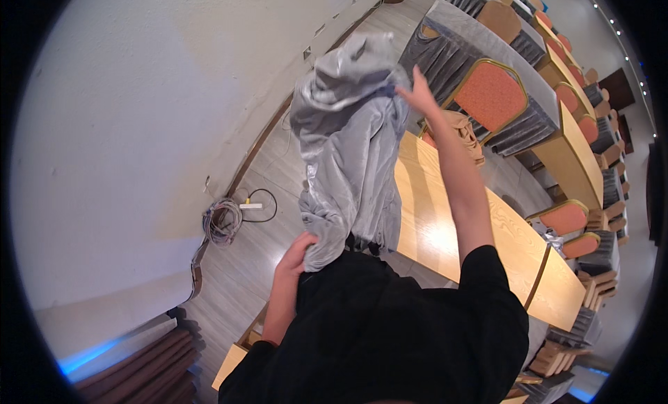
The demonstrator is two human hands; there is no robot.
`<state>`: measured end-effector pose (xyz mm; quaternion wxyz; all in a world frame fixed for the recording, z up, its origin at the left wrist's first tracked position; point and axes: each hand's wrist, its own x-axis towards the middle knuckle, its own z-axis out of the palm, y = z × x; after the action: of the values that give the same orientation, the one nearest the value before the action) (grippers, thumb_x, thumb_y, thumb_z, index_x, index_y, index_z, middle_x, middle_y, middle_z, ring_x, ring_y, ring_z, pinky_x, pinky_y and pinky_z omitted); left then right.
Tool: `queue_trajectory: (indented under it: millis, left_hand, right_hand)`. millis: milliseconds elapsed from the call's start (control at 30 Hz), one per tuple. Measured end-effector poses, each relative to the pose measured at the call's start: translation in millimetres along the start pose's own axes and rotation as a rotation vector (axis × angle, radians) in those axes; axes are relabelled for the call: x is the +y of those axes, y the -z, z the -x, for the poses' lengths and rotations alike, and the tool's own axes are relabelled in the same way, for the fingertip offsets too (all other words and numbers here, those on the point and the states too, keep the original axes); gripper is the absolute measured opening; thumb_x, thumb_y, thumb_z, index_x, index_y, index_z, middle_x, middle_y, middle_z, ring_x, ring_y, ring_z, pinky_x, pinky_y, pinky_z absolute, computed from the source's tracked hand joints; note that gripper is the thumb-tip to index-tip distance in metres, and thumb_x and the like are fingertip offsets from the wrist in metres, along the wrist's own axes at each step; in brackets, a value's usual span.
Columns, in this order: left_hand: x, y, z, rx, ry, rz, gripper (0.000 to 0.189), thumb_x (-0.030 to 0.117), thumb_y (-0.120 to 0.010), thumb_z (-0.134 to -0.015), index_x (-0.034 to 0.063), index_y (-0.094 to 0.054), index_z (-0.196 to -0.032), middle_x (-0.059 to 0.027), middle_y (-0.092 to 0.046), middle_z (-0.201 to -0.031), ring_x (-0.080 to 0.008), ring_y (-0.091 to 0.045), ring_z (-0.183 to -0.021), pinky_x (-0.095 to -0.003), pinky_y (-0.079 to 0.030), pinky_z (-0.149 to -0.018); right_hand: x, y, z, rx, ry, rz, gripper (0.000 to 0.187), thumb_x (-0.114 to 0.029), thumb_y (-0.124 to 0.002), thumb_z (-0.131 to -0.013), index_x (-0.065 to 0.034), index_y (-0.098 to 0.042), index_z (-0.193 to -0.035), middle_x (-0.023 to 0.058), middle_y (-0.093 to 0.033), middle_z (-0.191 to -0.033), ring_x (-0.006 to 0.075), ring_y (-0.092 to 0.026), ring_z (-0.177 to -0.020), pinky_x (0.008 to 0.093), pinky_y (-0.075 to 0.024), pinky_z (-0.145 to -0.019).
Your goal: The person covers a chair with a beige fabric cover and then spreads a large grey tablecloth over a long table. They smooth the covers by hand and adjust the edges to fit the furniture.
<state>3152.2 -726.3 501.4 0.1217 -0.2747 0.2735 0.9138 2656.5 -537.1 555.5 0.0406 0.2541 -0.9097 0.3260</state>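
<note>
A large grey velvet-like tablecloth (355, 158) hangs in bunched folds in front of me, its upper part blurred. Low on its near end, my left hand (297, 255) grips a gathered part close to my waist. At the cloth's upper right edge is my right hand (420, 96), thumb and fingers spread; whether the thumb touches the fabric is hard to tell. A bare wooden table (436, 216) stands just right of the cloth, partly covered by it in the view.
Along the wall (130, 117) at left, a coiled cable bundle (223, 222) and a white power strip (251, 206) lie on the floor. An orange-backed chair (490, 96) stands by a grey-draped table (469, 28). Farther right are rows of tables and chairs. Brown pleated fabric (146, 367) is at lower left.
</note>
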Motion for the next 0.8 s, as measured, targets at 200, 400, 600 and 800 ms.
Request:
queue_trajectory:
  millis: [200,400,600,800]
  left_hand:
    - [23.4,-64.6,-9.0,-0.238,0.004,0.083,0.029,0.010,-0.050,-0.085,-0.0017,-0.057,-0.111,-0.0105,-0.065,-0.101,-0.0195,-0.064,-0.089,-0.0325,-0.052,-0.081]
    - [35.1,-81.2,-20.8,-0.227,0.049,0.135,0.030,0.009,-0.048,-0.085,-0.0024,-0.057,-0.112,-0.0124,-0.064,-0.104,-0.0216,-0.065,-0.093,-0.0340,-0.053,-0.083]
    - [35.6,-89.5,-32.3,-0.199,0.061,0.091,0.029,0.010,-0.048,-0.086,-0.0032,-0.058,-0.109,-0.0126,-0.065,-0.101,-0.0225,-0.065,-0.090,-0.0345,-0.053,-0.083]
    - [60.1,-80.5,-23.3,-0.275,0.089,0.205,0.040,0.013,-0.047,-0.086,-0.0075,-0.054,-0.119,-0.0186,-0.063,-0.113,-0.0275,-0.064,-0.100,-0.0378,-0.051,-0.090]
  right_hand:
    - [55.2,-91.8,173.9,-0.060,-0.448,0.010,0.056,-0.042,-0.060,-0.087,0.0058,-0.056,-0.116,0.0253,-0.063,-0.107,0.0361,-0.061,-0.103,0.0405,-0.0472,-0.088]
    - [-8.2,-116.6,326.4,-0.096,-0.586,-0.182,0.050,-0.041,-0.062,-0.084,0.0038,-0.057,-0.105,0.0286,-0.064,-0.093,0.0422,-0.063,-0.092,0.0466,-0.0492,-0.080]
    - [-26.7,-78.5,339.1,-0.524,-0.855,-0.979,0.052,-0.029,-0.065,-0.088,0.0029,-0.051,-0.127,0.0132,-0.061,-0.119,0.0226,-0.060,-0.106,0.0366,-0.0474,-0.092]
    - [82.4,124.7,304.4,0.004,-0.749,-1.007,0.047,-0.032,-0.062,-0.091,0.0045,-0.056,-0.120,0.0099,-0.062,-0.113,0.0183,-0.060,-0.099,0.0330,-0.0484,-0.087]
